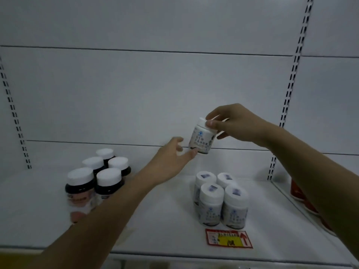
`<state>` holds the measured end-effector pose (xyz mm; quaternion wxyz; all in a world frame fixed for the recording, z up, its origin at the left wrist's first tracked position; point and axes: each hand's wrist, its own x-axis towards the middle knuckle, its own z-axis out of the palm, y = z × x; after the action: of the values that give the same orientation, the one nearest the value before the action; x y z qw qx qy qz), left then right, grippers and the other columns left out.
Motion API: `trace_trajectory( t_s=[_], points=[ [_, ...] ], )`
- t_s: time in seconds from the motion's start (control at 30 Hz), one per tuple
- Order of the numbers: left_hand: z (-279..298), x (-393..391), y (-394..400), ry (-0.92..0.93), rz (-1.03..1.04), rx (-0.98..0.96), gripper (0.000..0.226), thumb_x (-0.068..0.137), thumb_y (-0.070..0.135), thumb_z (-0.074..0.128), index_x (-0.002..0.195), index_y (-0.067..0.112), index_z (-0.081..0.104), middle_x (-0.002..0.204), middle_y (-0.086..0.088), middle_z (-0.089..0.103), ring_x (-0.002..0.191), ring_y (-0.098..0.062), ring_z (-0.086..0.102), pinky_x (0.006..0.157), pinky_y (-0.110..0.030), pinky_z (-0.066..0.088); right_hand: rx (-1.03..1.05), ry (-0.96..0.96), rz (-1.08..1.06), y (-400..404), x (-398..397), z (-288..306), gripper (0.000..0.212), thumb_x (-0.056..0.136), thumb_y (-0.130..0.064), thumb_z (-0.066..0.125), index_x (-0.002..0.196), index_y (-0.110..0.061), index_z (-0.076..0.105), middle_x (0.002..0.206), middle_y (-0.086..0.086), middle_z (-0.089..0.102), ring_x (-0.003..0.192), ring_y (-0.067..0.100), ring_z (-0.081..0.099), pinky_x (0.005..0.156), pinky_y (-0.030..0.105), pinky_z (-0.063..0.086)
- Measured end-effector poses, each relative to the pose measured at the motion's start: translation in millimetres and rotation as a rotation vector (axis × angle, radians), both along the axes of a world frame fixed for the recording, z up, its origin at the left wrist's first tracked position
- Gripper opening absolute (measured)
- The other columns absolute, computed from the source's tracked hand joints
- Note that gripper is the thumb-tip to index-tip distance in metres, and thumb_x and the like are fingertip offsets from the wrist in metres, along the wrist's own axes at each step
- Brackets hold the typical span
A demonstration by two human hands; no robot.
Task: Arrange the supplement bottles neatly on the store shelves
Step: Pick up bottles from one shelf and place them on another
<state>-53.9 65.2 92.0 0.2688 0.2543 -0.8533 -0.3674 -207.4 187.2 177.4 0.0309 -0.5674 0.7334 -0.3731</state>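
My right hand (235, 124) grips a white supplement bottle (202, 139) by its lid, holding it tilted in the air above the shelf (165, 220). My left hand (171, 160) is spread open just below and left of it, the thumb tip touching the bottle's lower edge. Several white bottles (221, 200) with printed labels stand in a tight group on the shelf under the held one. Several dark bottles with white caps (99, 175) stand clustered on the shelf's left side.
A red and yellow price tag (229, 238) lies on the shelf near its front edge. Red packages (303, 199) sit on the neighbouring shelf at right, partly behind my right forearm. Slotted uprights (291, 88) flank the white back panel.
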Motion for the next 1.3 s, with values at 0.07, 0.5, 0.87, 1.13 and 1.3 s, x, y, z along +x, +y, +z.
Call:
trace_trajectory(
  t_s=[0.07, 0.5, 0.87, 1.13, 1.3],
  points=[
    [-26.8, -6.6, -1.2, -0.229, 0.047, 0.012, 0.067, 0.094, 0.054, 0.048, 0.149, 0.019, 0.031, 0.145, -0.005, 0.045, 0.127, -0.021, 0.048, 0.098, -0.029, 0.039, 0.015, 0.016, -0.010, -4.4, -16.6, -6.4, 0.025, 0.093, -0.025, 0.063, 0.113, -0.010, 0.066, 0.099, 0.005, 0.069, 0.084, 0.018, 0.069, 0.073, 0.029, 0.060],
    [-125.0, -12.3, -6.7, -0.645, 0.226, -0.337, 0.064, 0.097, 0.060, 0.021, 0.153, 0.029, 0.015, 0.163, 0.002, 0.012, 0.150, -0.024, 0.005, 0.118, -0.058, 0.000, 0.058, -0.089, -0.015, -30.9, -31.6, -78.3, 0.023, 0.084, -0.028, 0.072, 0.106, -0.020, 0.072, 0.108, 0.004, 0.067, 0.091, 0.018, 0.063, 0.080, 0.034, 0.056],
    [-124.9, -11.8, -9.0, -0.645, 0.219, -0.370, 0.060, 0.097, 0.060, 0.023, 0.150, 0.033, 0.024, 0.161, -0.001, 0.018, 0.148, -0.027, 0.010, 0.116, -0.059, 0.003, 0.351, -0.232, -0.061, -45.2, -36.0, -91.6, 0.020, 0.081, -0.023, 0.076, 0.101, -0.020, 0.071, 0.109, 0.006, 0.066, 0.092, 0.019, 0.061, 0.081, 0.034, 0.052],
    [-125.4, -13.0, -10.0, -0.631, 0.224, -0.383, 0.059, 0.096, 0.060, 0.024, 0.149, 0.033, 0.024, 0.159, 0.001, 0.021, 0.148, -0.025, 0.012, 0.117, -0.058, 0.004, 0.370, -0.376, -0.074, -32.5, -47.1, -101.0, 0.016, 0.094, -0.024, 0.057, 0.099, -0.025, 0.072, 0.107, -0.002, 0.067, 0.087, 0.017, 0.060, 0.074, 0.030, 0.045],
    [-125.4, -11.9, -8.3, -0.642, 0.238, -0.359, 0.059, 0.097, 0.060, 0.023, 0.150, 0.033, 0.024, 0.159, 0.003, 0.023, 0.148, -0.024, 0.014, 0.117, -0.057, 0.005, 0.022, -0.556, -0.129, -7.9, -53.8, -120.6, 0.028, 0.101, -0.030, 0.044, 0.116, -0.024, 0.066, 0.117, -0.004, 0.063, 0.105, 0.016, 0.060, 0.080, 0.030, 0.046]
  ],
)
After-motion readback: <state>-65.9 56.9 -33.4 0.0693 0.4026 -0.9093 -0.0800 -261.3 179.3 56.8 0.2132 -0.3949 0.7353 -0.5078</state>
